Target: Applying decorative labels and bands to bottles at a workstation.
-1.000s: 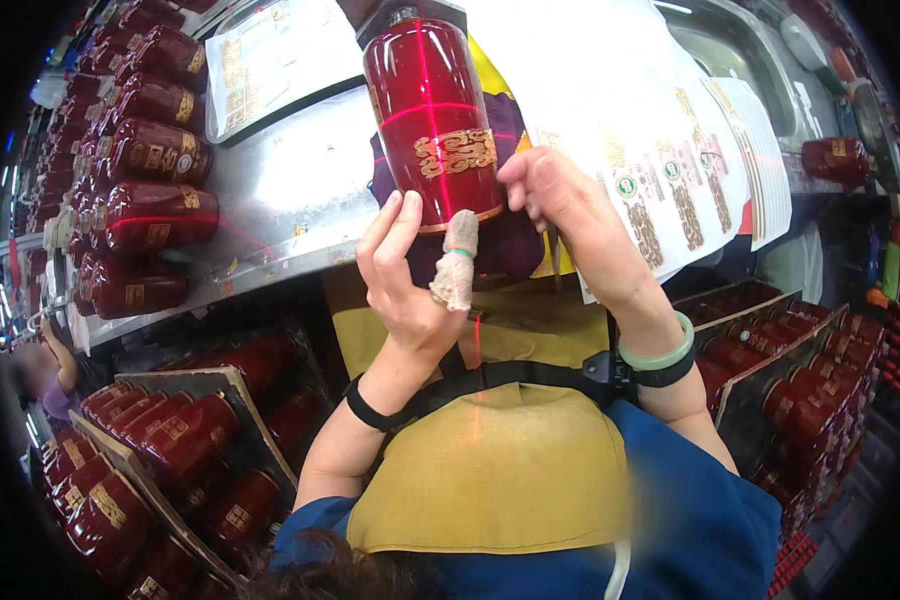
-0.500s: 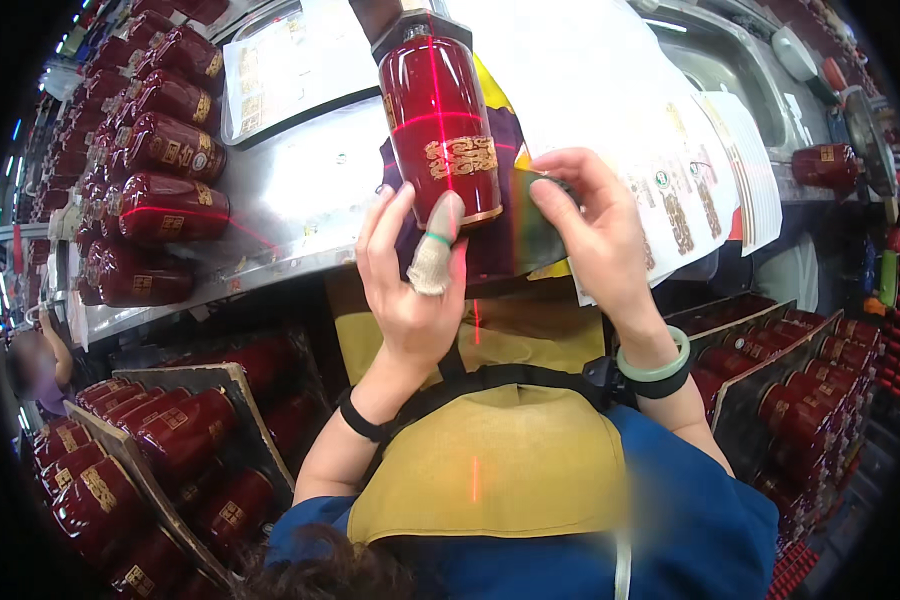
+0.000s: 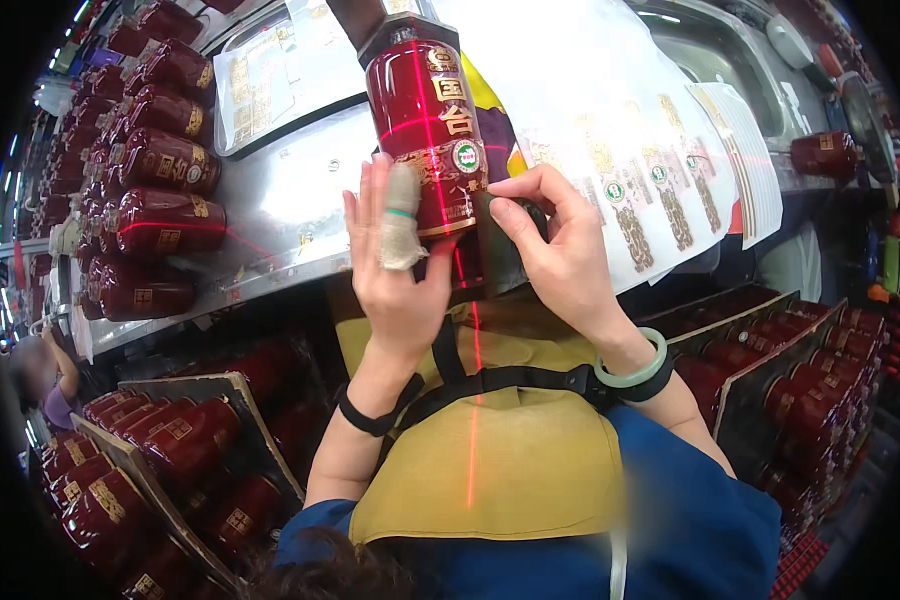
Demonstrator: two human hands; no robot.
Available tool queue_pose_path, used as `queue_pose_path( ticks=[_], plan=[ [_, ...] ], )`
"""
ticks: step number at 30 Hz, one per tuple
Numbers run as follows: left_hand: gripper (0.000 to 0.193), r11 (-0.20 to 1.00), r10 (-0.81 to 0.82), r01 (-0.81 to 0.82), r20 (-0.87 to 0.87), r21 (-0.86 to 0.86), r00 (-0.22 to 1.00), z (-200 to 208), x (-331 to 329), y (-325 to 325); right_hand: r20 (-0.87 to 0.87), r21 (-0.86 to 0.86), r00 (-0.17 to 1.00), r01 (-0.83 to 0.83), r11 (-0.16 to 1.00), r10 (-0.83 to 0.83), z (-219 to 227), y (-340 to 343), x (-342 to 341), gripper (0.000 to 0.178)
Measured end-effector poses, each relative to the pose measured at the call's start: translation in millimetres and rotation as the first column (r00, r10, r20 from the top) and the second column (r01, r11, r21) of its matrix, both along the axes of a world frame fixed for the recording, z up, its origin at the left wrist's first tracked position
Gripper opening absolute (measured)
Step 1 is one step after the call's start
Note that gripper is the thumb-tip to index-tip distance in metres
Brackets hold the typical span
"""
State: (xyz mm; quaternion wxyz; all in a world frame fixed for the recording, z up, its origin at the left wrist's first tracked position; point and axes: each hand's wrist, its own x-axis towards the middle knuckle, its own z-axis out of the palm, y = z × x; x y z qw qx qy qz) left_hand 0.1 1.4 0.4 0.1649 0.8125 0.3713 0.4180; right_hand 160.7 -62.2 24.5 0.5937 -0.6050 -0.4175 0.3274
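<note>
A glossy dark red bottle (image 3: 400, 95) with gold decoration and a round green-and-white emblem lies on the bench, its base toward me. Red laser lines cross its surface. My left hand (image 3: 400, 295) holds its lower left side, fingers stretched along the glass and thumb by the base. A beige cloth cover (image 3: 401, 230) with a green band sheathes one of these fingers. On the other side my right hand (image 3: 570, 260) pinches a dark, flat flexible piece (image 3: 498, 243) close to the bottle's lower right edge; its far side is hidden.
A dark angular holder (image 3: 410, 32) sits at the bottle's neck. Printed decal sheets (image 3: 635, 170) lie at right, with another sheet on a tray (image 3: 270, 90) at left. Many similar bottles (image 3: 170, 160) line the left. Divided crates (image 3: 185, 430) flank me below. A sink (image 3: 720, 55) is beyond.
The bottle has turned about its length, bringing gold characters and the emblem into view. My right hand has moved left with the dark piece, toward the glass. My left fingers have straightened along the side.
</note>
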Motion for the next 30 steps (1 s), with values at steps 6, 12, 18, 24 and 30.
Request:
queue_pose_path(
  ticks=[6, 12, 18, 24, 30],
  plan=[
    [0.059, 0.993, -0.075, 0.068, 0.078, 0.092, 0.994, -0.6, 5.2, 9.4, 0.014, -0.013, 1.000, 0.014, 1.000, -0.014, 1.6, -1.1, -0.3, 0.010],
    [0.056, 0.972, 0.045, -0.014, -0.125, 0.236, 0.991, 4.0, 2.6, 2.6, -0.005, 0.004, 1.000, 0.008, 1.000, -0.007, -1.3, 0.1, -0.5, 0.011],
    [0.043, 0.963, -0.070, 0.058, 0.037, 0.263, 0.997, 3.2, 8.6, 14.1, -0.027, -0.002, 0.999, 0.025, 1.000, -0.025, 1.2, -0.3, -0.5, 0.012],
    [0.045, 0.960, -0.044, 0.066, -0.088, 0.272, 0.995, 2.8, 5.9, 2.7, -0.002, -0.046, 0.999, -0.039, 0.998, 0.039, 2.6, -0.9, 1.7, 0.012],
    [0.054, 0.972, -0.101, 0.081, 0.081, 0.219, 0.992, -3.2, 2.5, 13.7, -0.013, -0.031, 0.999, 0.037, 0.999, -0.037, -2.3, -1.6, 3.3, 0.013]
  ],
)
